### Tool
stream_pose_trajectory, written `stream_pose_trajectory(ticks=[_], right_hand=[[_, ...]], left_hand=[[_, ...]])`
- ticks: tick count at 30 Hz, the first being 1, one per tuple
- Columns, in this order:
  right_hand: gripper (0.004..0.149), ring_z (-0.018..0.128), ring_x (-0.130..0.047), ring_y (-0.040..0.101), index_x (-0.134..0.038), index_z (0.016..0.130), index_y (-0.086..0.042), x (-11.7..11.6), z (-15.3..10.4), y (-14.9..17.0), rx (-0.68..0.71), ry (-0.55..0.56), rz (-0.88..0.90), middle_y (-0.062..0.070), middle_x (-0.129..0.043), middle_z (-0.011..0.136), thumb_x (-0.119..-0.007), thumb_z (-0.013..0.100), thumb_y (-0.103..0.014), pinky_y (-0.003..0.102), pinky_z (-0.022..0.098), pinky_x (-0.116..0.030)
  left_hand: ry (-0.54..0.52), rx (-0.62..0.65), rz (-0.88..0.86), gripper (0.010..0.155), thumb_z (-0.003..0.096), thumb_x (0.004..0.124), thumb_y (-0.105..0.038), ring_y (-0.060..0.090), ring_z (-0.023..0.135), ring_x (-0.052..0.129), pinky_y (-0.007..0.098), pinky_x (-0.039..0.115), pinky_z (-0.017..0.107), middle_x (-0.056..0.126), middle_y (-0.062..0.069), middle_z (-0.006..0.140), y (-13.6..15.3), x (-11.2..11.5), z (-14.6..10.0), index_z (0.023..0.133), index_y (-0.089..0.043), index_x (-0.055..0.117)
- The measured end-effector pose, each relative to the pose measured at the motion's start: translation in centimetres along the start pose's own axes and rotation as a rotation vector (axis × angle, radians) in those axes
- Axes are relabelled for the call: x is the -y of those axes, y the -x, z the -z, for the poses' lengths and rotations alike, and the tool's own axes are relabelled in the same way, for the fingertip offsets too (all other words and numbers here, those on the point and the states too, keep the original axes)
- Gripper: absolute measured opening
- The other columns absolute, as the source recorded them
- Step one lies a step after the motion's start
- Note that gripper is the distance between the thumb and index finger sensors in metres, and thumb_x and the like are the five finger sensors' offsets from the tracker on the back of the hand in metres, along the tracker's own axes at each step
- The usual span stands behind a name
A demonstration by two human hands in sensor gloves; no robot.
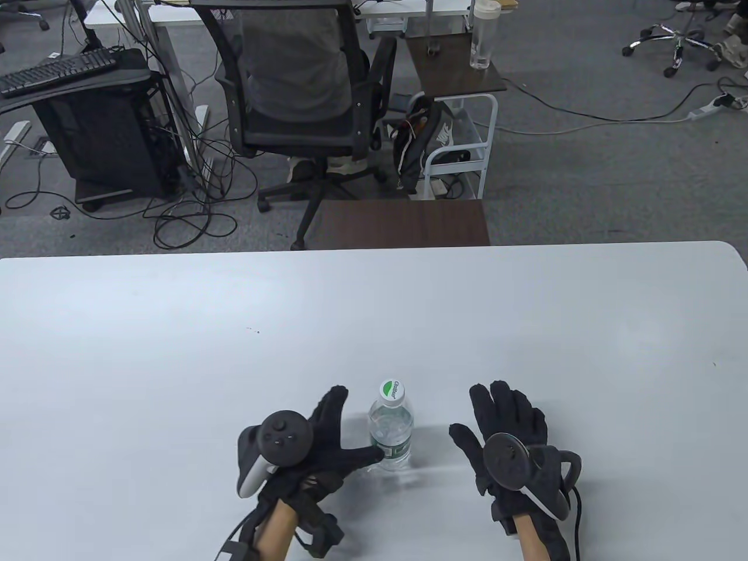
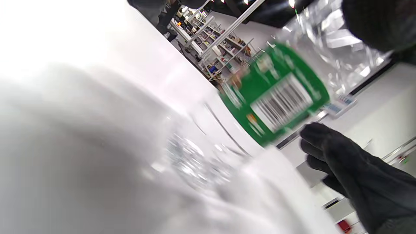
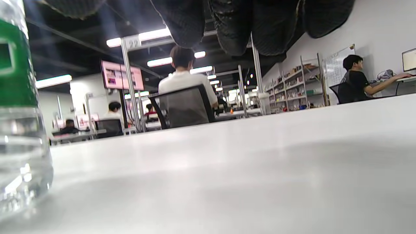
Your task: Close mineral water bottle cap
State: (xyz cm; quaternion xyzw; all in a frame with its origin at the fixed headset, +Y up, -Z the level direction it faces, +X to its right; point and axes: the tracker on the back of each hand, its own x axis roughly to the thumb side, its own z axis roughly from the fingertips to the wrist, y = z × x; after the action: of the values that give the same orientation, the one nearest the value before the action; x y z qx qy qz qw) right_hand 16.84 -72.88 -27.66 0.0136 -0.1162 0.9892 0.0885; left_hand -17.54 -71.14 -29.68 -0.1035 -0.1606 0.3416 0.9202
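Observation:
A clear mineral water bottle (image 1: 391,432) with a green label stands upright on the white table (image 1: 175,350), near the front edge. Its green and white cap (image 1: 392,390) sits on the neck. My left hand (image 1: 350,426) is just left of the bottle, fingers stretched out, and its thumb touches the lower body. The bottle fills the left wrist view (image 2: 279,94), blurred. My right hand (image 1: 497,421) lies spread and empty to the right, apart from the bottle. In the right wrist view the bottle (image 3: 19,113) is at the left edge and my fingers (image 3: 234,29) hang at the top.
The table's far edge runs across the middle of the table view. Beyond it are a dark brown side table (image 1: 403,222) and an office chair (image 1: 298,87) with someone seated, plus cables on the floor.

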Motion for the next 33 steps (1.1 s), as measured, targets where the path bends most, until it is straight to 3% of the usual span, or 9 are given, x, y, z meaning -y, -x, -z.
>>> stream_pose_trajectory(ticks=[3, 6, 9, 11, 13, 15, 20, 26, 33], right_hand=[[0.087, 0.109, -0.046, 0.054, -0.031, 0.116, -0.028, -0.4, 0.0, -0.4, 0.014, -0.076, -0.131, 0.025, -0.033, 0.120, -0.046, 0.045, -0.075, 0.069, 0.072, -0.050], [0.089, 0.109, -0.045, 0.055, -0.031, 0.116, -0.028, 0.8, 0.0, -1.0, 0.024, 0.034, -0.108, 0.027, -0.033, 0.119, -0.046, 0.042, -0.076, 0.070, 0.072, -0.050], [0.092, 0.109, -0.032, 0.058, -0.024, 0.116, -0.028, 1.1, 0.0, -1.1, -0.003, -0.059, -0.073, 0.027, -0.022, 0.120, -0.045, 0.042, -0.078, 0.072, 0.073, -0.044], [0.093, 0.110, -0.027, 0.057, -0.019, 0.116, -0.029, 0.2, -0.2, -0.8, -0.018, -0.117, -0.147, 0.026, -0.018, 0.121, -0.043, 0.041, -0.079, 0.072, 0.074, -0.041], [0.094, 0.110, -0.029, 0.055, -0.020, 0.116, -0.029, -1.3, -0.1, -0.1, -0.051, -0.167, -0.294, 0.024, -0.020, 0.121, -0.041, 0.040, -0.080, 0.072, 0.074, -0.043], [0.093, 0.110, -0.025, 0.056, -0.016, 0.115, -0.029, -1.9, -0.1, 0.8, -0.080, -0.235, -0.296, 0.023, -0.017, 0.121, -0.038, 0.041, -0.081, 0.071, 0.074, -0.042], [0.091, 0.108, -0.029, 0.057, -0.026, 0.116, -0.028, -1.6, -0.6, 0.8, -0.100, -0.201, -0.218, 0.025, -0.023, 0.120, -0.043, 0.042, -0.078, 0.072, 0.073, -0.044], [0.089, 0.109, -0.030, 0.057, -0.031, 0.116, -0.028, -1.1, -0.8, -0.9, -0.072, -0.178, -0.320, 0.025, -0.025, 0.121, -0.046, 0.043, -0.077, 0.071, 0.073, -0.044], [0.087, 0.109, -0.032, 0.055, -0.030, 0.116, -0.029, -1.3, -0.7, -0.6, -0.064, -0.168, -0.290, 0.024, -0.025, 0.120, -0.048, 0.044, -0.075, 0.069, 0.074, -0.046]], left_hand=[[-0.098, -0.088, 0.293, 0.110, 0.0481, 0.071, -0.076, 0.065, 0.109, 0.027, 0.077, 0.036, 0.071, 0.017, 0.026, 0.120, 1.4, -3.5, -1.7, 0.117, -0.015, 0.012], [-0.260, -0.112, 0.453, 0.103, 0.0494, 0.063, -0.080, 0.063, 0.110, 0.029, 0.078, 0.037, 0.070, 0.023, 0.026, 0.121, 3.6, -4.8, -2.8, 0.119, -0.018, 0.019], [-0.202, -0.137, 0.452, 0.101, 0.0501, 0.057, -0.082, 0.063, 0.110, 0.025, 0.078, 0.035, 0.071, 0.018, 0.025, 0.122, 5.9, -4.3, -2.8, 0.119, -0.020, 0.017], [-0.177, -0.145, 0.453, 0.100, 0.0506, 0.060, -0.080, 0.063, 0.110, 0.025, 0.079, 0.034, 0.070, 0.019, 0.025, 0.122, 7.6, -3.4, -2.6, 0.120, -0.021, 0.020], [-0.126, -0.210, 0.599, 0.098, 0.0508, 0.059, -0.079, 0.062, 0.110, 0.029, 0.079, 0.035, 0.070, 0.024, 0.025, 0.122, 8.2, -3.5, -2.5, 0.120, -0.020, 0.024], [-0.238, -0.159, 0.701, 0.095, 0.0508, 0.055, -0.080, 0.060, 0.111, 0.038, 0.079, 0.035, 0.069, 0.031, 0.025, 0.122, 7.9, -4.0, -3.4, 0.120, -0.020, 0.027], [-0.197, -0.139, 0.388, 0.095, 0.0519, 0.058, -0.077, 0.062, 0.110, 0.034, 0.080, 0.027, 0.068, 0.029, 0.027, 0.121, 8.0, -3.8, -4.4, 0.120, -0.018, 0.027], [-0.172, -0.157, 0.461, 0.094, 0.0520, 0.057, -0.076, 0.061, 0.110, 0.034, 0.077, 0.031, 0.069, 0.031, 0.027, 0.121, 7.7, -3.1, -4.1, 0.119, -0.016, 0.029], [-0.160, -0.150, 0.469, 0.093, 0.0521, 0.058, -0.073, 0.059, 0.109, 0.038, 0.071, 0.033, 0.072, 0.037, 0.028, 0.119, 7.4, -2.5, -3.6, 0.118, -0.012, 0.034]])
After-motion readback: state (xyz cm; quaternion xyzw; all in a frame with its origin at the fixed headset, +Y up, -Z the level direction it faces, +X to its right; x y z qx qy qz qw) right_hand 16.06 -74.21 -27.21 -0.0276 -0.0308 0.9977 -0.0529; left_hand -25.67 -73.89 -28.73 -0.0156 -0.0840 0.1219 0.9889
